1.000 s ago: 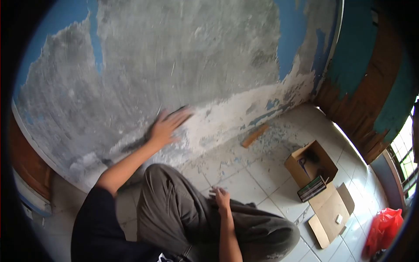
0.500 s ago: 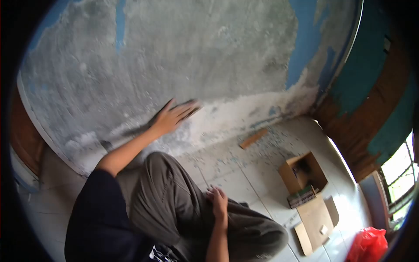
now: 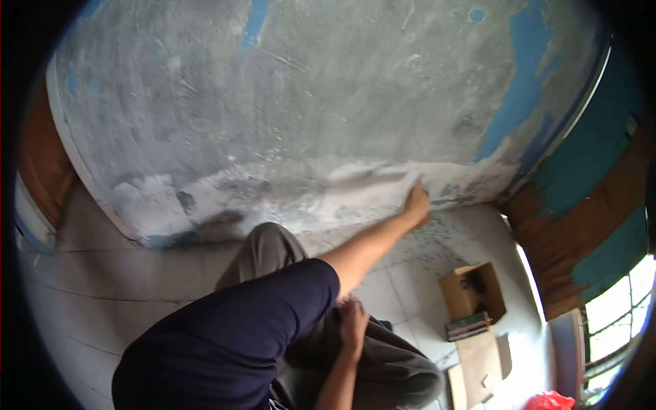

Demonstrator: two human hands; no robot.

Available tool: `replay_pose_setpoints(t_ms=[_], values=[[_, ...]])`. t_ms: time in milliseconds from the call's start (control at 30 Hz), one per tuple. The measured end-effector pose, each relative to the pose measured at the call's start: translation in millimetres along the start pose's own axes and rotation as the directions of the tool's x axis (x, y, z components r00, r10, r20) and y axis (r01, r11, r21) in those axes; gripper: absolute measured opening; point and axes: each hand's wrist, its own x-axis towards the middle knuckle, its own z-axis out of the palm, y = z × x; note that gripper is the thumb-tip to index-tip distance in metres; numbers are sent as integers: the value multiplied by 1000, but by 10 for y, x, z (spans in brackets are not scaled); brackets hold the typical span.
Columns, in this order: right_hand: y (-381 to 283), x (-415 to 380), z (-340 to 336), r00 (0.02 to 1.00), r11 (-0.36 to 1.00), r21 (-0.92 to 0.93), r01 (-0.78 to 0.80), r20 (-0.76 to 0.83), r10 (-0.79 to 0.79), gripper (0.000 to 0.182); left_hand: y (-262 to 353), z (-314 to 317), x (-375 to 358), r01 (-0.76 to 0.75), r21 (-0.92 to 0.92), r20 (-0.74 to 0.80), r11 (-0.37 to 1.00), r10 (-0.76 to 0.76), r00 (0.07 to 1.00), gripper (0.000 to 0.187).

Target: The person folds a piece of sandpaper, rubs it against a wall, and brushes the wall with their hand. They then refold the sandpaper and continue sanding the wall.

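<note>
1. Wall (image 3: 328, 96): stands directly in front of the person. Surface is mostly bare grey, with blue paint patches (image 3: 523, 68) and a pale lower band (image 3: 355, 198) above the floor (image 3: 393, 287).
2. Left hand (image 3: 417, 203): arm extended across the body toward the right. The hand is at the right part of the pale lower band, with one digit pointing upward and the others apparently curled. The palm side is hidden; whether it grips an object, and whether it presses on the wall, cannot be told.
3. Brown edge (image 3: 425, 221): shows just below the left hand. Its connection to the hand cannot be determined.
4. Right hand (image 3: 353, 321): rests low at the lap, against the dark trousers (image 3: 400, 365), fingers loosely bent. The left elbow lies just above it in the view. Its contents, if any, cannot be told.
5. Dark sleeve (image 3: 239, 321): covers the left upper arm to near the elbow.
6. Flakes (image 3: 441, 236): scattered on the tiles near the foot of the wall, beyond the cardboard box (image 3: 458, 292).
7. Cardboard box: lies open on the floor to the right. A stack of thin items (image 3: 468, 326) sits at its near edge, next to a flat cardboard piece (image 3: 476, 355).
8. Red bag (image 3: 549, 402): partly visible at the bottom edge of the view, near the window (image 3: 615, 321).
</note>
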Motion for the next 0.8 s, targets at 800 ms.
replay_pose_setpoints(t_ms=[800], values=[[212, 383, 13, 994, 937, -341, -79, 38, 98, 24, 1662, -3436, -1575, -272, 632, 548, -726, 171, 819, 65]])
